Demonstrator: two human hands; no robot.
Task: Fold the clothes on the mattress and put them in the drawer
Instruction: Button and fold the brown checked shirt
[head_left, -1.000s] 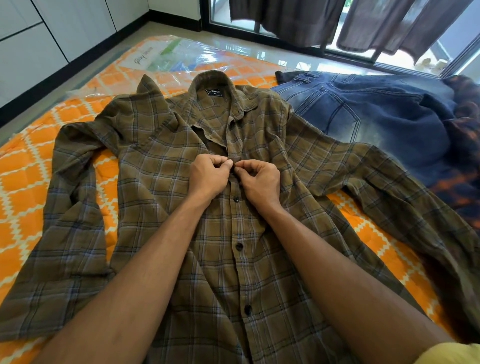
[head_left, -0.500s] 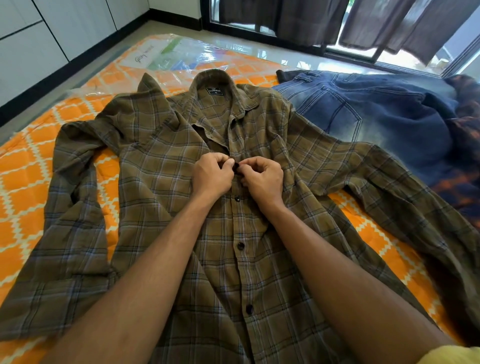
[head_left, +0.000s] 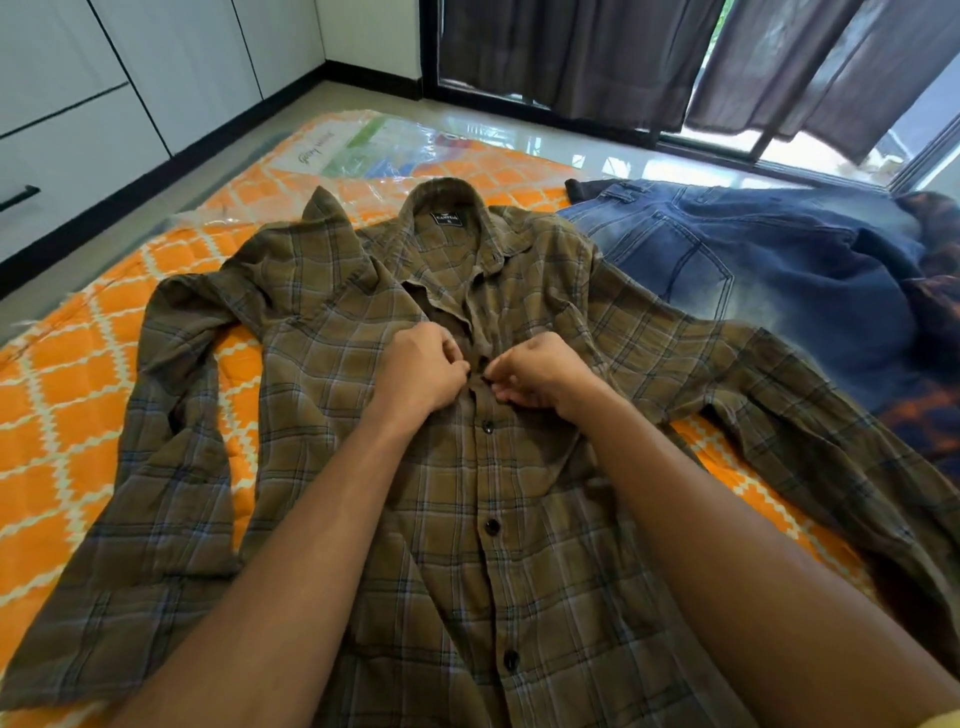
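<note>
An olive-brown plaid shirt (head_left: 332, 395) lies front-up and spread flat across the orange-and-white patterned mattress (head_left: 78, 395), collar toward the window, both sleeves stretched outward. Its front placket runs down the middle with three dark buttons (head_left: 491, 526) done up below the hands; above the hands the neck lies open, showing a black label (head_left: 448, 219) inside the collar.

Both hands meet on the placket at chest height of the shirt. The left hand (head_left: 422, 370) has its fingers curled in, pinching the left edge of the shirt front. The right hand (head_left: 535, 370) faces it, fingers (head_left: 506, 391) likewise curled and pinching the opposite edge of the cloth, the two sets of fingertips almost touching over a small dark button spot between them. Both forearms reach in from the bottom of the view over the shirt's lower half.

Just beside the shirt's right shoulder, touching its sleeve, lies a pair of faded blue jeans (head_left: 753, 270), back pocket up. Beyond the jeans, at the far right edge, sits a dark garment with orange patches (head_left: 935, 312). Past the shirt collar, clear plastic wrap (head_left: 374, 148) covers the mattress end. Farther out are the glossy tile floor (head_left: 597, 150), a sliding glass door with dark curtains (head_left: 597, 57), and white cupboard fronts (head_left: 78, 104) to the shirt's left, one with a black handle (head_left: 18, 197).
</note>
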